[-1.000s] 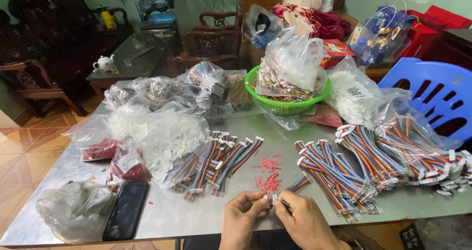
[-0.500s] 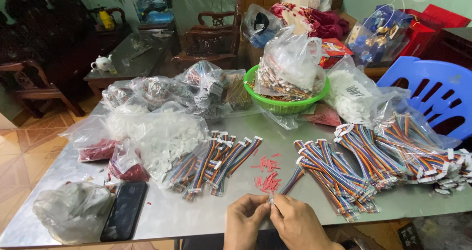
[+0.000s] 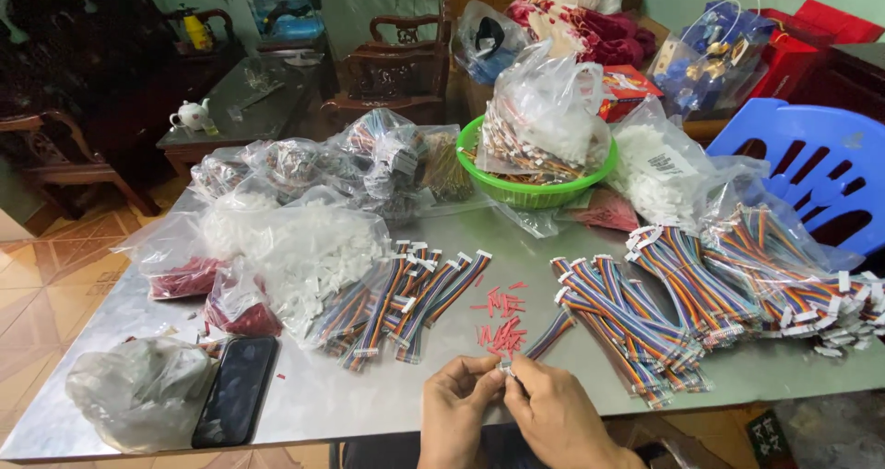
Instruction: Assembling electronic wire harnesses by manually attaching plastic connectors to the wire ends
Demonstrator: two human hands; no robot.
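At the bottom centre of the head view, the left hand [image 3: 458, 404] and the right hand [image 3: 553, 414] meet at their fingertips, both pinched on the white plug end of a rainbow ribbon cable [image 3: 546, 335], whose striped length runs up and to the right from the fingers across the grey table [image 3: 369, 404]. A second ago the hands sat further right and the cable was bunched short between them; half a second ago it already stretched away, and now the hands have drawn in closer to the lower edge with the plug held tight between both thumbs and forefingers, so the work has moved onto the plug itself. Just above the hands lies a scatter of small red pieces [image 3: 500, 317]. To the left of these sits a fanned bundle of finished cables [image 3: 406, 298], and to the right a larger heap of cables [image 3: 636, 326]. A black phone [image 3: 236, 391] rests at the lower left beside a crumpled clear bag [image 3: 138, 391]. A green basket [image 3: 539, 190] stands in the upper middle.
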